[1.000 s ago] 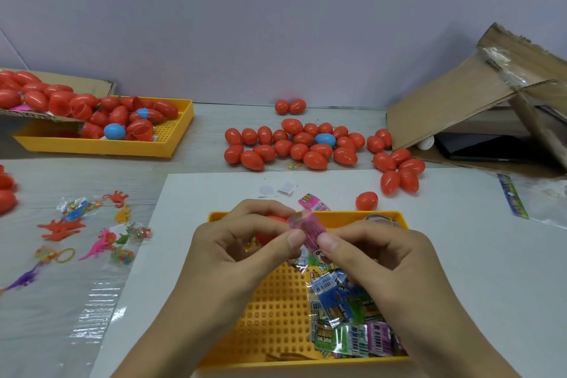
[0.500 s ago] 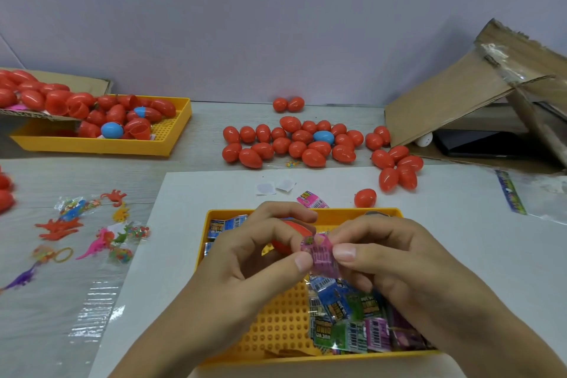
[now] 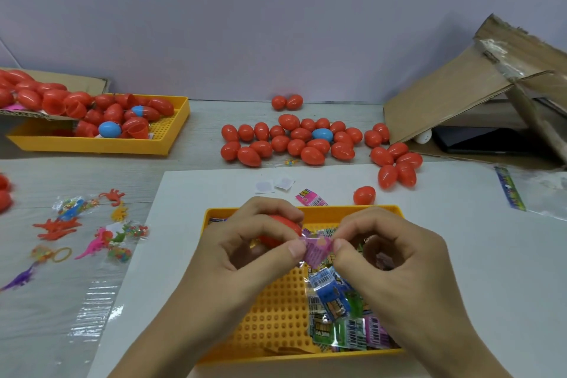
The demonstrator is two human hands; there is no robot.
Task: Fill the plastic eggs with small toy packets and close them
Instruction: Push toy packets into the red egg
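Both hands pinch a pink toy packet (image 3: 317,250) at a red plastic egg (image 3: 280,232), over the near yellow tray (image 3: 306,212).

Left hand (image 3: 245,242) curls round the egg and its thumb pinches the packet's left edge; right hand (image 3: 389,255) pinches the right edge, hands close together. Progress looks mid-run: a pile of closed eggs (image 3: 306,139) at the back of the bench, probably filled, one stray egg (image 3: 364,195) beside the tray; many loose packets (image 3: 340,310) left in the tray, and open egg shells in the far tray (image 3: 171,132) still to fill. Egg mostly hidden by fingers, can't tell if it is a half or hinged open, or whether the packet has entered it. Packet print unreadable. Box at left is cut off.
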